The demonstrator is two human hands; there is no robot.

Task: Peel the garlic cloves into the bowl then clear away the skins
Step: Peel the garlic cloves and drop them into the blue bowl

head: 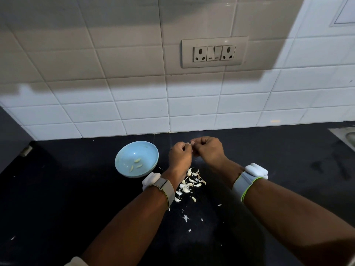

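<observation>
A light blue bowl [136,159] sits on the black counter [76,189] and holds three peeled garlic cloves [136,163]. Just right of it, my left hand [180,156] and my right hand [208,150] are raised together, fingers curled, pinching one small garlic clove [192,144] between their fingertips; the clove is mostly hidden. Below the hands lies a pile of garlic cloves and white skins [189,184], with small skin flakes [186,217] scattered nearer to me.
A white tiled wall [134,108] rises behind the counter, with a socket and switch plate [214,52] above the hands. A sink edge [345,137] shows at the far right. Both wrists wear bands with white devices.
</observation>
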